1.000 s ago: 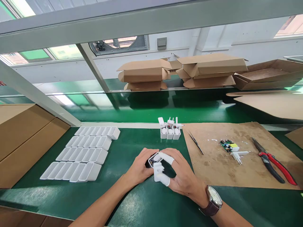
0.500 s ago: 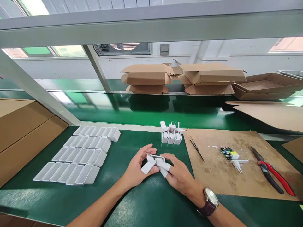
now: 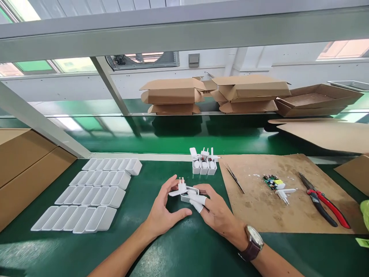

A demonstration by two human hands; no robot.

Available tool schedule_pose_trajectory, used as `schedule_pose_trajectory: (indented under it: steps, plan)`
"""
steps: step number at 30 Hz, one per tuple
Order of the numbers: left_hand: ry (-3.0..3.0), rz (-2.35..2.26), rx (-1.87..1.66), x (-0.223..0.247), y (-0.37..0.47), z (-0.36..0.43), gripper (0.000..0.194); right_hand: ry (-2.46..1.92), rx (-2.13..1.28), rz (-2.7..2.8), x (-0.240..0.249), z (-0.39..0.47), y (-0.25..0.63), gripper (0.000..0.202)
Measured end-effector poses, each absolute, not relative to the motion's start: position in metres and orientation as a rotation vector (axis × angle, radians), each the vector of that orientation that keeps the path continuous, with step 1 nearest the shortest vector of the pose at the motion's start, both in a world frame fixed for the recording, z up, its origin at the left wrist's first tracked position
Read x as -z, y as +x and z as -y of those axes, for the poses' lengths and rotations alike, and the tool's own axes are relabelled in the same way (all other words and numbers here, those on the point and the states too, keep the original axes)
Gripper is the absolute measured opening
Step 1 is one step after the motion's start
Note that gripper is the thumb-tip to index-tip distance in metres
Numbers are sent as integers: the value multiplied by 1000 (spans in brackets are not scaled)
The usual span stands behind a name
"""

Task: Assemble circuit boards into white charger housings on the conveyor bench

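A small white charger housing (image 3: 185,197) is held above the green mat, with a white plug piece (image 3: 182,187) at its upper left, metal pins pointing up. My right hand (image 3: 219,215) grips the housing from the right; white finger cots cover two of its fingers, and a watch is on the wrist. Around the left side curves my left hand (image 3: 161,211), thumb spread away from the fingers, fingertips close behind the plug piece; whether they touch it I cannot tell. Beyond the hands stand three filled white housings (image 3: 204,166) with plug pieces on top.
Rows of white plastic cases (image 3: 92,219) lie at left. On the brown cardboard sheet (image 3: 253,219) at right are tweezers (image 3: 235,178), a green circuit board (image 3: 271,182) with a white plug piece, and red-black pliers (image 3: 323,200). Cardboard boxes (image 3: 173,90) stand behind.
The left thumb has moved off the housing and spread away. The plug piece has turned so its pins point up. The whole view has shifted slightly.
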State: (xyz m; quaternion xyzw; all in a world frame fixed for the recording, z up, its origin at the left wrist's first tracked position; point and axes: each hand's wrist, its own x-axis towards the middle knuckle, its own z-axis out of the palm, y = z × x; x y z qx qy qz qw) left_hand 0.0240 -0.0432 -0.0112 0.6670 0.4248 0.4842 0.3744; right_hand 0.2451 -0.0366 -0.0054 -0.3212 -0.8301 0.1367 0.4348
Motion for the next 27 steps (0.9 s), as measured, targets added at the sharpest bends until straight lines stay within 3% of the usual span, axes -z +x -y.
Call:
schedule_pose_trajectory:
  steps: [3, 8, 14, 21, 27]
  plan:
    - [1809, -1075, -1257, 10, 25, 43, 91, -835, -389, 2124, 4, 38, 246, 30]
    - [1776, -1109, -1337, 8, 28, 40, 59, -920, -330, 2137, 8, 40, 244, 26]
    - [1789, -1024, -1372, 3, 27, 38, 38, -877, -353, 2181, 5, 40, 245, 23]
    - [1788, -1035, -1363, 2, 31, 39, 35, -950, -247, 2283, 2, 40, 241, 26]
    - [1819, -1061, -1331, 4, 30, 39, 36, -922, -469, 2107, 7, 38, 244, 36]
